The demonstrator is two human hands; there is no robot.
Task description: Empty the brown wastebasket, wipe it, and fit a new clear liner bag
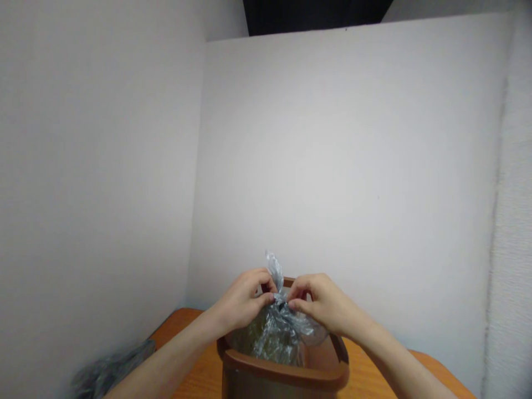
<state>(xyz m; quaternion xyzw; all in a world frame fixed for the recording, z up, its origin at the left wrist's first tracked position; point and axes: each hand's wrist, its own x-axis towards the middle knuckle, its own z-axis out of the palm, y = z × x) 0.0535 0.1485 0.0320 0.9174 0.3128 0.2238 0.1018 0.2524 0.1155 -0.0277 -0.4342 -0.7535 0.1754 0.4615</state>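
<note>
A clear plastic bag [276,338] sits inside a brown-rimmed bin [286,376], its top gathered into a knot above the rim. My left hand [251,296] pinches the knotted plastic from the left, thumb and fingers closed. From the right, my right hand [318,302] pinches the same knot between thumb and fingers. One twisted end of the bag points up between the hands, and another loose end hangs under my right hand. Something yellowish-green shows dimly through the plastic; I cannot make out what it is.
The bin stands on an orange-brown wooden table [368,371] with rounded corners. A crumpled dark plastic bag [114,368] lies at the lower left, partly behind my left forearm. Pale walls [344,155] rise close behind and at the left.
</note>
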